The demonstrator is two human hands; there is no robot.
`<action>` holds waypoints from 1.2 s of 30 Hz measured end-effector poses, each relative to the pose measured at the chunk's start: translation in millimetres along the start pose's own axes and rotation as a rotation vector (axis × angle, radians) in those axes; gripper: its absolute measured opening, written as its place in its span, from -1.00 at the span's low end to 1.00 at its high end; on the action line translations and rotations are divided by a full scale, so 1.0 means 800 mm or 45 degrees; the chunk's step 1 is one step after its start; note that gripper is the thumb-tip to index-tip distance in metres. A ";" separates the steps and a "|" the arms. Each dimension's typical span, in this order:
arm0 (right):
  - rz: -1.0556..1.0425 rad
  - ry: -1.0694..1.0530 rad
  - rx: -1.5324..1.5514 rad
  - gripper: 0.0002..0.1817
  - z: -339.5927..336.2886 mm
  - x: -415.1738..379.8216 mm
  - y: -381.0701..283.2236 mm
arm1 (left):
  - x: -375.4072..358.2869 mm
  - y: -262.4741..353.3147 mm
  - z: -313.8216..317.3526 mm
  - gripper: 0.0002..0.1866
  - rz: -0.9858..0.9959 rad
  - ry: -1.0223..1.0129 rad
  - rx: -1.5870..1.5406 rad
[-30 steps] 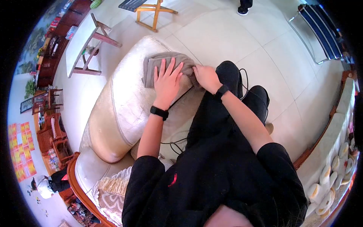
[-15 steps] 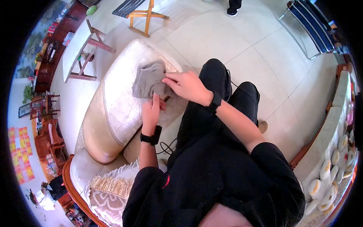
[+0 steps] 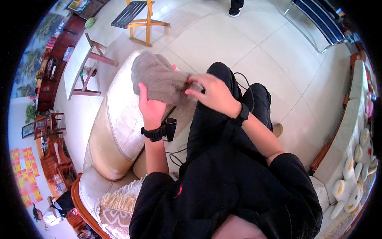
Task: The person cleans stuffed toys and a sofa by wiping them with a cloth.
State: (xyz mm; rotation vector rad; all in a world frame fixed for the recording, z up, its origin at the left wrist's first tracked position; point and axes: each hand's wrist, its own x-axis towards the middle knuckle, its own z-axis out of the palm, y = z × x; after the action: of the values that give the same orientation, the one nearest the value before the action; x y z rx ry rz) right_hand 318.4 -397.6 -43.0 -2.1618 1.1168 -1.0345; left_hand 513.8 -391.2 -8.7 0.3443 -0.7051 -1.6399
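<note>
A soft, fuzzy grey cloth is raised above the pale sofa armrest, its folds spread wide. My left hand grips its near left side, thumb up on the front and the other fingers hidden behind the fabric. At the cloth's bunched right end, the fingers of my right hand are closed around a gathered piece. Both wrists wear black bands.
Beneath the cloth stands the cream sofa armrest. A fringed cushion lies at lower left. Beyond are a folding stool, a white-topped table and a blue chair. A person's shoe shows at the top.
The cloth went from a compact folded bundle on the armrest to a raised, more opened shape. My left hand has moved left along it; my right hand has shifted right with its end.
</note>
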 end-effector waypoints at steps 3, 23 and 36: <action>0.068 0.271 0.265 -0.39 -0.012 0.018 0.002 | -0.007 0.006 -0.009 -0.39 -0.065 0.148 0.085; 0.471 -0.172 1.082 -0.53 0.012 0.020 0.017 | -0.038 0.039 -0.006 -0.50 -0.332 0.063 1.545; 0.411 -0.379 0.695 -0.63 -0.002 0.045 -0.007 | -0.061 0.081 0.011 -0.36 -0.070 0.633 1.401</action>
State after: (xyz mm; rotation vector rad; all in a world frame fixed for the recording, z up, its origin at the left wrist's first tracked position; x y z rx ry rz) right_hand 333.3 -424.5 -24.1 -1.5748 0.8769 -0.7328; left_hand 569.2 -345.7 30.7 1.4999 -1.1517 -0.9951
